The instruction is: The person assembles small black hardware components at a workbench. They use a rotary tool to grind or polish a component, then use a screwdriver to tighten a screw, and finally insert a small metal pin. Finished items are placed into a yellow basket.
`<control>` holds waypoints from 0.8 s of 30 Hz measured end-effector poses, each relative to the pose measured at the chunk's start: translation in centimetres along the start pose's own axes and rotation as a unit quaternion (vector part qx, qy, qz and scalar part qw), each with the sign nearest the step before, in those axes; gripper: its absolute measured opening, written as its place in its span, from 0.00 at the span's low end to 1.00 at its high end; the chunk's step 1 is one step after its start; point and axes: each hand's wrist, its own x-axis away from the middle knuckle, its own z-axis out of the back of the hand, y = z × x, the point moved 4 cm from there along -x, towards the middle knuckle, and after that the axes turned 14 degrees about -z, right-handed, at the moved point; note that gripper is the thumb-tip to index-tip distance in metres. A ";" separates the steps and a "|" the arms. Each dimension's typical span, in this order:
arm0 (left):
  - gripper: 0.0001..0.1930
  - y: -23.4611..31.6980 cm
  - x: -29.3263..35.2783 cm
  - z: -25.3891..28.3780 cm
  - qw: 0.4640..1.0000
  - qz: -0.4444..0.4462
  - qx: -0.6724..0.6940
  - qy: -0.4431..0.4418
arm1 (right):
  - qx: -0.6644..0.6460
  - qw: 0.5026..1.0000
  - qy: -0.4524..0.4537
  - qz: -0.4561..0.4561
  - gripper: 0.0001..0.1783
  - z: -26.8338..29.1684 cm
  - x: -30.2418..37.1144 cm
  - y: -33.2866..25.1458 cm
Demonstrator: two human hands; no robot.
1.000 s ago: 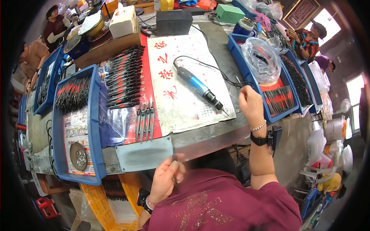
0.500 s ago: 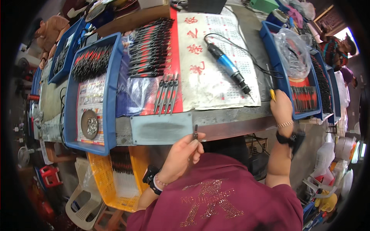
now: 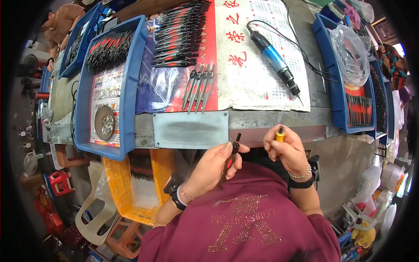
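My left hand (image 3: 218, 162) is closed round a slim black-and-red tool (image 3: 230, 162), its dark narrow end sticking up past the thumb. To the right, my right hand (image 3: 288, 150) grips a small yellow-handled tool (image 3: 280, 136) with a dark tip; the rest of it is hidden in the fingers. Both hands are just off the table's front edge, apart from each other. Beyond them, several black-and-red tools with grey tips (image 3: 198, 91) lie side by side, below a stack of similar pieces (image 3: 181, 37). A blue-and-black electric screwdriver (image 3: 275, 61) rests on a printed sheet (image 3: 238, 94).
On the left, a blue tray (image 3: 124, 126) holds black-and-red pieces and a round dish (image 3: 104, 123) of small shiny parts. Another blue tray (image 3: 334, 94) with a plastic bag stands right. A grey plate (image 3: 190, 130) lines the front edge. Below is a yellow crate (image 3: 122, 192). A person (image 3: 65, 26) is far left.
My right hand has come from beside the right tray back toward my left hand, bringing the yellow-handled tool off the table. The left hand keeps its black-and-red tool; the view has shifted.
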 end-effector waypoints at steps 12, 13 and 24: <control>0.18 -0.8 0.5 -0.5 0.990 0.072 0.121 0.004 | 0.068 0.990 -0.102 -0.068 0.08 -4.4 -3.9 1.2; 0.18 -0.8 0.7 -0.6 0.989 0.067 0.129 0.010 | 0.070 0.992 -0.086 -0.067 0.08 -4.5 -3.8 1.4; 0.17 0.3 -0.8 -0.2 0.997 0.000 0.076 -0.023 | 0.150 0.988 -0.014 0.019 0.14 -3.7 -2.1 -0.2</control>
